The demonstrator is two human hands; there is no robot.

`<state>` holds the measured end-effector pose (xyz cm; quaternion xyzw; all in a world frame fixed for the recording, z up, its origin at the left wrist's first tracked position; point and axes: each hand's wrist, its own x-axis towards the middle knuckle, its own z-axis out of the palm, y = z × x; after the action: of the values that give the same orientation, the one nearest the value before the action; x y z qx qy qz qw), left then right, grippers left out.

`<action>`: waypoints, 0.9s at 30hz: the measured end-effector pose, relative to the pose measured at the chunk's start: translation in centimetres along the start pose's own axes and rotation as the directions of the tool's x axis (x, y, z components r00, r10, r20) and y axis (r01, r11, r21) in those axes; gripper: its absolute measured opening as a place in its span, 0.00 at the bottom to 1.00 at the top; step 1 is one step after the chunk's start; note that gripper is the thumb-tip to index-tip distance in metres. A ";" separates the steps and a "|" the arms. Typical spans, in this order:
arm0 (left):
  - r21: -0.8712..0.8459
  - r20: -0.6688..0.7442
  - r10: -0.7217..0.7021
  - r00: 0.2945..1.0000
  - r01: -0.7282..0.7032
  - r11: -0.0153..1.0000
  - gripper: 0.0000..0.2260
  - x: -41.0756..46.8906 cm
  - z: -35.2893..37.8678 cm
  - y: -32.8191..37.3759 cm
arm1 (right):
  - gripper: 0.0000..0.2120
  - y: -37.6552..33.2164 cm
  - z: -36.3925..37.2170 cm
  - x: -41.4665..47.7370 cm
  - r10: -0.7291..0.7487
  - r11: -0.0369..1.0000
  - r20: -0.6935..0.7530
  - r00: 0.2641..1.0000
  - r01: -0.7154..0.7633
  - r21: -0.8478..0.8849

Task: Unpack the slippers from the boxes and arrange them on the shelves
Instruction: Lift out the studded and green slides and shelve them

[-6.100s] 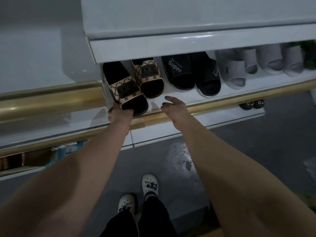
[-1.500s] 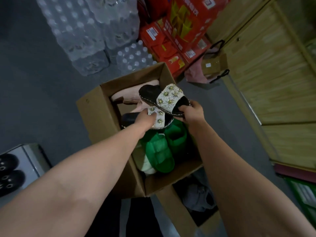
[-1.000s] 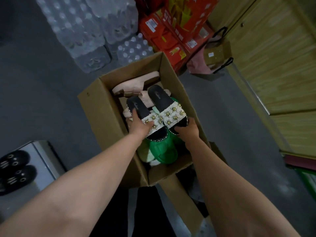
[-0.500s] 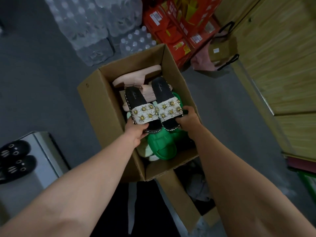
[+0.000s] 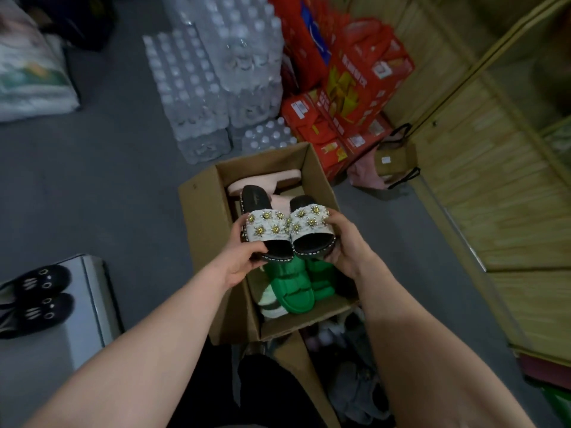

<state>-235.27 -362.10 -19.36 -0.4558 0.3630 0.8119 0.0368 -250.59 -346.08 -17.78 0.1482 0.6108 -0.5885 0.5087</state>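
I hold a pair of black slippers with white, gold-studded straps side by side above an open cardboard box (image 5: pixel 200 230). My left hand (image 5: pixel 244 257) grips the left studded slipper (image 5: pixel 265 227) at its toe end. My right hand (image 5: pixel 343 242) grips the right studded slipper (image 5: pixel 310 223) along its outer edge. Inside the box lie green slippers (image 5: pixel 293 285), a pink slipper (image 5: pixel 265 180) at the far end and a pale one (image 5: pixel 268 304) beside the green ones.
Shrink-wrapped water bottle packs (image 5: pixel 216 72) and red cartons (image 5: pixel 349 97) stand beyond the box. A brown paper bag (image 5: pixel 395 156) sits by a wooden wall (image 5: pixel 494 180) at right. A low shelf corner (image 5: pixel 89 291) at left holds black slippers (image 5: pixel 34 301). A second box with grey items (image 5: pixel 355 381) lies near my legs.
Both studded slippers have risen higher out of the box, toes tilted toward me. The view has swung up to show more of the bottle packs and cartons.
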 end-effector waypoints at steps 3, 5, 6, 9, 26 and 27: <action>-0.043 0.049 0.031 0.998 -0.029 0.999 0.33 -1.8 -0.4 1.4 | 0.22 -0.9 0.5 -1.0 -0.038 0.994 0.043 0.998 0.042 -0.096; -0.046 0.035 0.077 0.996 -0.075 0.996 0.30 -2.8 -0.5 2.5 | 0.20 -1.6 1.3 -1.5 -0.070 0.990 0.085 0.994 0.080 -0.118; -0.036 0.009 0.115 0.993 -0.115 0.993 0.28 -3.2 -0.6 3.1 | 0.20 -2.0 1.9 -1.8 -0.088 0.989 0.108 0.990 0.100 -0.111; -0.001 -0.050 0.224 0.973 -0.224 0.975 0.25 -4.3 -1.5 4.9 | 0.23 -3.3 3.9 -2.6 -0.155 0.982 0.158 0.975 0.170 -0.082; -0.003 -0.252 0.608 0.753 -0.629 0.778 0.35 -17.3 -14.1 14.1 | 0.19 -8.9 23.7 -8.2 -0.285 0.872 0.471 0.835 0.430 -0.234; -0.001 -0.261 0.622 0.739 -0.644 0.765 0.34 -18.2 -15.2 14.5 | 0.20 -8.8 25.3 -8.6 -0.281 0.865 0.497 0.821 0.441 -0.240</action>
<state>-219.51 -377.33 -2.21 -0.4031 0.4603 0.7288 -0.3073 -242.41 -366.82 -0.64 -0.2020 0.5878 -0.5771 0.5298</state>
